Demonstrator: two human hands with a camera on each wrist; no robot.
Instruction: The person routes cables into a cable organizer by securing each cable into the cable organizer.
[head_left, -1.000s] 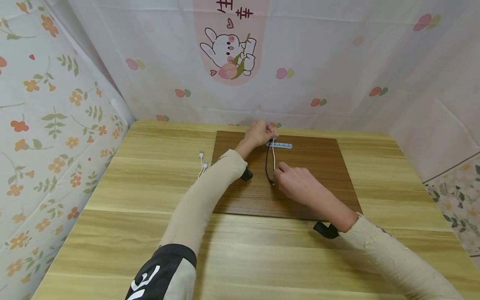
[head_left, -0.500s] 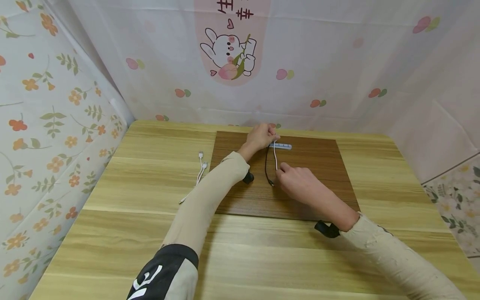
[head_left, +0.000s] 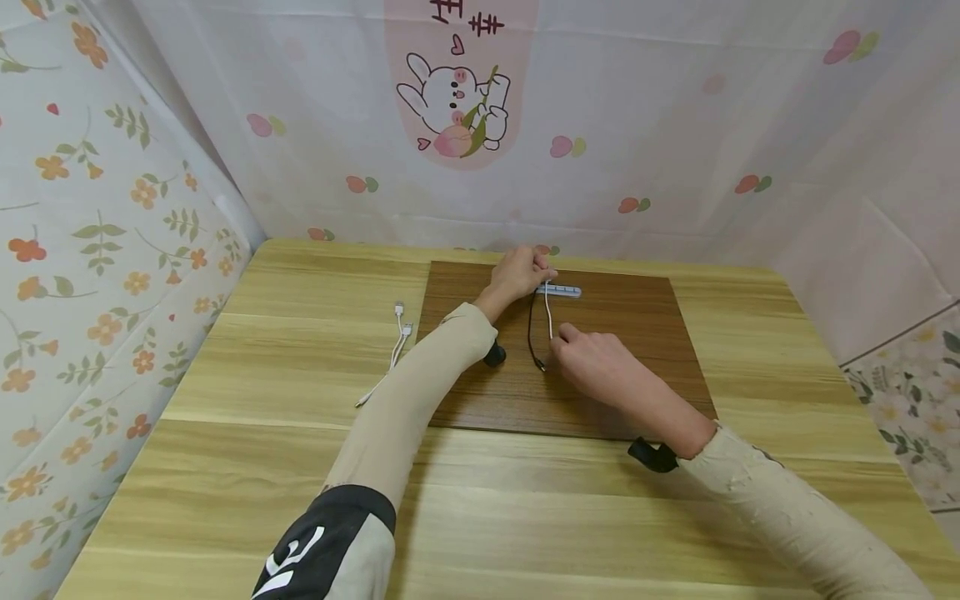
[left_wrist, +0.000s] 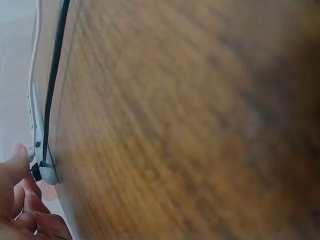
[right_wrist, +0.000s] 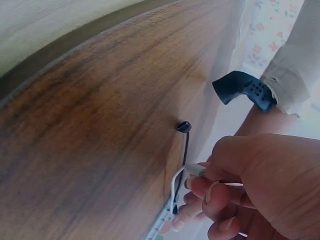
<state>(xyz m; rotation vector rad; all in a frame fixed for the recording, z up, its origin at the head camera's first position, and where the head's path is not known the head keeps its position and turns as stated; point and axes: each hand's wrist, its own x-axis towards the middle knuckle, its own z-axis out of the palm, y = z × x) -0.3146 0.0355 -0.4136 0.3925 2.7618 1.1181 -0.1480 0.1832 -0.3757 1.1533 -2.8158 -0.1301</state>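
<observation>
A light blue slotted strip, seemingly a cable organizer (head_left: 566, 291), lies near the back edge of the brown board (head_left: 622, 392). My left hand (head_left: 516, 273) is at the strip's left end, its thumb and finger pinching a white cable (head_left: 549, 315) there. Closer to me, my right hand (head_left: 592, 358) pinches the same cable by its white plug (right_wrist: 195, 170). A black cable (left_wrist: 56, 65) runs from the strip's left end beside the white one. Its black plug (right_wrist: 184, 126) rests on the board, left of my right hand. The fingers partly hide the strip's left end.
Two white USB cables (head_left: 399, 337) lie on the light wooden table (head_left: 300, 350) left of the board, beside my left forearm. A patterned cloth (head_left: 637, 108) hangs behind the table's back edge. Black wrist mounts (head_left: 652, 456) stick out under both sleeves.
My left hand has shifted slightly right and towards me, still on the white cable. My right hand has barely moved. More of the two white USB cables shows beside my left sleeve.
</observation>
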